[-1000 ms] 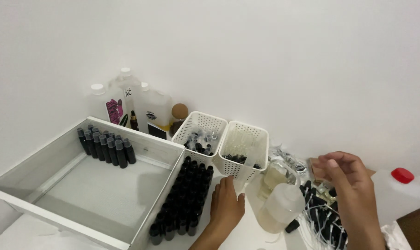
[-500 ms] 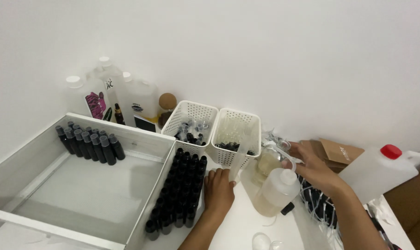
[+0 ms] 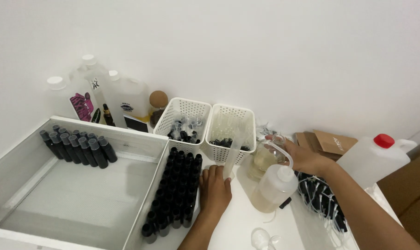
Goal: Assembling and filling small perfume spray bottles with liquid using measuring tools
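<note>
My left hand (image 3: pixel 214 189) rests palm down on the white table, fingers curled, right beside a narrow tray packed with small black-capped bottles (image 3: pixel 173 194). A clear plastic strip (image 3: pixel 233 150) rises from its fingertips; whether the hand grips it is hidden. My right hand (image 3: pixel 307 157) reaches left, and its fingers close on the rim of a glass jar (image 3: pixel 264 159) of pale yellow liquid. A soft squeeze bottle with a bent spout (image 3: pixel 274 187) stands just in front of the jar and below my right hand.
A big white tray (image 3: pixel 80 203) holds a row of dark bottles (image 3: pixel 76 148) at its far side. Two white perforated baskets (image 3: pixel 205 125) stand behind. Large jugs (image 3: pixel 122 99) line the back left; a red-capped jug (image 3: pixel 372 157) and a bag of black bottles (image 3: pixel 321 199) sit right.
My right hand came down from above the bag of black bottles and moved left to the glass jar. My left hand stayed beside the narrow tray.
</note>
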